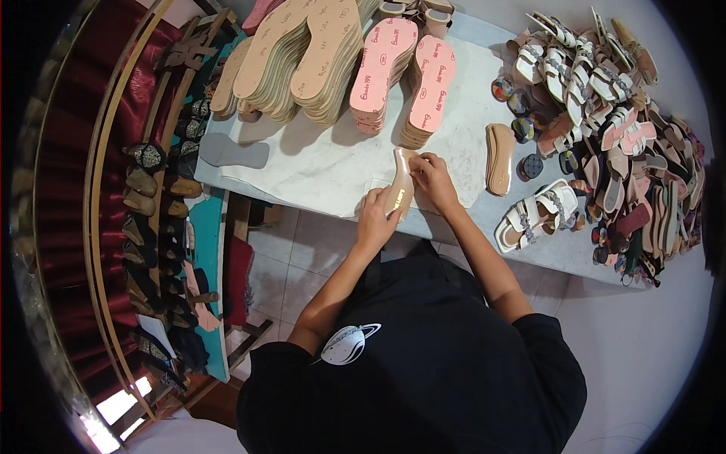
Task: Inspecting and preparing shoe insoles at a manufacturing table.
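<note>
At the bench's (318,178) near edge the left hand (376,219) grips the lower end of a beige sole (401,185), fingers curled around it, while the right hand (432,175) pinches its upper end with narrow fingertips. The sole looks light, thin and bendable, best held by its edges. At the far edge stand tan insole stacks (302,57), then pink printed insole stacks (404,72); small round tins (522,125) sit toward the right side.

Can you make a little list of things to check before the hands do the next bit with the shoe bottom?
1. Left hand grips the near end of the thin beige shoe insole: ok.
2. Right hand pinches its far end: ok.
3. Insole stays over the white marble-look table: ok.
4. Pink insole stacks stand apart from the hands: ok.
5. Glue on the insole: cannot tell.
</note>
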A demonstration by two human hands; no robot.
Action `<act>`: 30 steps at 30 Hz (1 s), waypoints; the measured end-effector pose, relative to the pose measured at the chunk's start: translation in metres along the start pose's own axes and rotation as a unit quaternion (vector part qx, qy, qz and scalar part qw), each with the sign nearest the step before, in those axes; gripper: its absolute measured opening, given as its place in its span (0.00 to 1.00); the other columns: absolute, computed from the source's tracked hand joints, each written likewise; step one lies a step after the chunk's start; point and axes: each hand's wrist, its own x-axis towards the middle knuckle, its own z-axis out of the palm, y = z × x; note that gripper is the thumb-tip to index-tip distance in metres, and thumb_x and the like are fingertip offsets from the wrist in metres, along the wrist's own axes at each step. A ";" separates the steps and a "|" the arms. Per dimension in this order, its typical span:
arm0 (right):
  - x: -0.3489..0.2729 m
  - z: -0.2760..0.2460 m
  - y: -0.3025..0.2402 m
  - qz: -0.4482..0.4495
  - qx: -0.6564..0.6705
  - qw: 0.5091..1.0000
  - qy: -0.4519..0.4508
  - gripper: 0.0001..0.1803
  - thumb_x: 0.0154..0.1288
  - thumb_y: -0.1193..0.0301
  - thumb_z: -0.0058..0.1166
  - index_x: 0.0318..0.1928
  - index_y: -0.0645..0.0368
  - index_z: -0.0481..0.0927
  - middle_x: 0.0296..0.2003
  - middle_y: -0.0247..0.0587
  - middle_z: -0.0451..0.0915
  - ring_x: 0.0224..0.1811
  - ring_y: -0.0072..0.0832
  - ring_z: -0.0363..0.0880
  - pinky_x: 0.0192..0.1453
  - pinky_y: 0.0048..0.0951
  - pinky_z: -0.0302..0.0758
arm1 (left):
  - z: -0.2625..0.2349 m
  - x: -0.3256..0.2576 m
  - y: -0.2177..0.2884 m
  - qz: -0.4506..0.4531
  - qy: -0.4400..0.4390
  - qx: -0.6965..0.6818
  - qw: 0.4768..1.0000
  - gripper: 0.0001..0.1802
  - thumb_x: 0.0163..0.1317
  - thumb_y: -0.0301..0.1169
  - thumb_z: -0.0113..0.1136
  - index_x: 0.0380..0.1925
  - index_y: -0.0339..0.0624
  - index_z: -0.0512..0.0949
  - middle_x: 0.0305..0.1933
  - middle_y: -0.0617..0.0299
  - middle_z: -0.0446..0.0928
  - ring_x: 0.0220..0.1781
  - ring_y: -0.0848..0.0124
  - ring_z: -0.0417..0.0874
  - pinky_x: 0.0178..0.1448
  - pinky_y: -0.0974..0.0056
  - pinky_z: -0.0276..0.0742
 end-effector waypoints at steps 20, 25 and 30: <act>-0.027 0.030 0.005 0.133 0.183 0.968 0.110 0.28 0.58 0.80 0.47 0.60 0.68 0.60 0.54 0.57 0.69 0.56 0.43 0.69 0.59 0.32 0.67 | 0.051 0.057 -0.024 0.003 -0.017 -0.155 0.988 0.30 0.57 0.24 0.53 0.61 0.31 0.59 0.49 0.41 0.73 0.46 0.59 0.80 0.47 0.63 0.76; -0.024 0.025 0.001 0.116 0.136 0.978 0.110 0.26 0.58 0.80 0.47 0.59 0.69 0.62 0.54 0.57 0.68 0.56 0.43 0.70 0.59 0.32 0.66 | 0.046 0.061 -0.020 -0.084 -0.076 -0.213 0.970 0.32 0.56 0.24 0.54 0.62 0.34 0.58 0.52 0.42 0.72 0.46 0.59 0.79 0.46 0.64 0.76; -0.021 0.019 -0.007 0.107 0.109 0.984 0.091 0.26 0.58 0.81 0.47 0.59 0.69 0.61 0.56 0.58 0.65 0.58 0.45 0.66 0.61 0.34 0.65 | 0.044 0.058 -0.023 -0.043 -0.067 -0.192 0.978 0.32 0.56 0.23 0.54 0.62 0.34 0.59 0.55 0.41 0.69 0.50 0.58 0.77 0.48 0.64 0.76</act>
